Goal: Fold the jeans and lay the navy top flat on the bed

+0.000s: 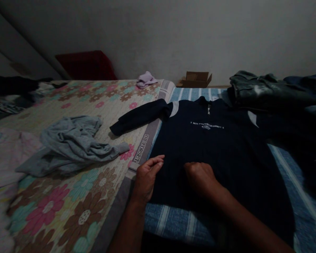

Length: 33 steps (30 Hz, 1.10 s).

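A dark navy pullover point(179, 147) with a short neck zipper, pale shoulder patches and small white lettering lies spread face up, its collar away from me. Its left-hand sleeve stretches out over the flowered bedding. My left hand point(146, 175) is at the pullover's left side edge, fingers loosely extended and the thumb close to them. My right hand point(201, 175) rests on the lower front of the pullover, closed like a fist. Its fingertips are turned under, so I cannot see whether cloth is pinched in them.
A crumpled grey garment point(71, 144) lies on the flowered bedspread point(94, 196), with pale pink clothing point(10, 154) farther left. Folded dark green clothing point(268, 91) sits at the back right on the blue striped cover point(171, 219). Beyond are a lilac cloth point(146, 80) and a cardboard box point(197, 80).
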### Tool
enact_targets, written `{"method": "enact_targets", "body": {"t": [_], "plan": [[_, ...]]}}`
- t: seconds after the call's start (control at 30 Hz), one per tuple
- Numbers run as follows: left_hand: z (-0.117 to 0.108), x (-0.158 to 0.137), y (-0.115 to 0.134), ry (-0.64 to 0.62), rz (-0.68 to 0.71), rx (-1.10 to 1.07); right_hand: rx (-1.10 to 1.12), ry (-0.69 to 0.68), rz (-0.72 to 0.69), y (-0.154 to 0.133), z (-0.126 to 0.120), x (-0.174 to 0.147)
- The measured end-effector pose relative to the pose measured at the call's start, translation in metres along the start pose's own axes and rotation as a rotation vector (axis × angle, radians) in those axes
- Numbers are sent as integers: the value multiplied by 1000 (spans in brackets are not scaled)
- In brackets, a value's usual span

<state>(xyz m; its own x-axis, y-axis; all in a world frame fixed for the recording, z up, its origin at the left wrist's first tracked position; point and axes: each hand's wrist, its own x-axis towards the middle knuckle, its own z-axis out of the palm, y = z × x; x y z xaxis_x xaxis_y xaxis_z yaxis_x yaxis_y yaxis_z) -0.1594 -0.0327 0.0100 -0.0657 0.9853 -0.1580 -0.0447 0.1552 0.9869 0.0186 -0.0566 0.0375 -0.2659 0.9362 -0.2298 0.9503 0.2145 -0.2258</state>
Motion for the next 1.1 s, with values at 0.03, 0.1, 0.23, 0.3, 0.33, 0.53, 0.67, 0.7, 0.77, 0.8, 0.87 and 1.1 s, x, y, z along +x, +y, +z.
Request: {"method": "enact_targets", "body": {"t": [0.03, 0.1, 0.23, 0.3, 0.33, 0.53, 0.67, 0.7, 0.77, 0.8, 0.87, 1.1], "plan": [[0, 0, 0, -1, 1, 2, -14, -5, 4, -2, 0, 1], [0, 0, -1, -4, 6, 4, -34, -6, 11, -5, 1, 3], [-1, 0, -2, -15, 11, -1, 36, 46, 42, 7, 4, 5], [-2, 0, -3, -20, 11, -5, 169, 111, 82, 19, 7, 5], [-2, 0, -4, -22, 12, -6, 246, 149, 100, 25, 9, 4], [-2, 1, -4, -29, 6, 0, 424, 192, 19, 35, 17, 3], [-2, 0, -3, -29, 10, 1, 237, 117, 4, 26, 15, 5], [-2, 0, -3, -29, 11, -1, 183, 91, 8, 24, 13, 6], [-2, 0, -3, -28, 9, -10, 85, 40, 12, 19, 9, 6], [-1, -1, -3, -26, 8, -16, 45, 17, 10, 17, 7, 6], [-1, -1, -3, -24, 6, -25, -17, -17, 5, 11, 3, 6], [-1, 0, -4, -22, 21, -16, -58, -61, 23, -1, 0, 12]]}}
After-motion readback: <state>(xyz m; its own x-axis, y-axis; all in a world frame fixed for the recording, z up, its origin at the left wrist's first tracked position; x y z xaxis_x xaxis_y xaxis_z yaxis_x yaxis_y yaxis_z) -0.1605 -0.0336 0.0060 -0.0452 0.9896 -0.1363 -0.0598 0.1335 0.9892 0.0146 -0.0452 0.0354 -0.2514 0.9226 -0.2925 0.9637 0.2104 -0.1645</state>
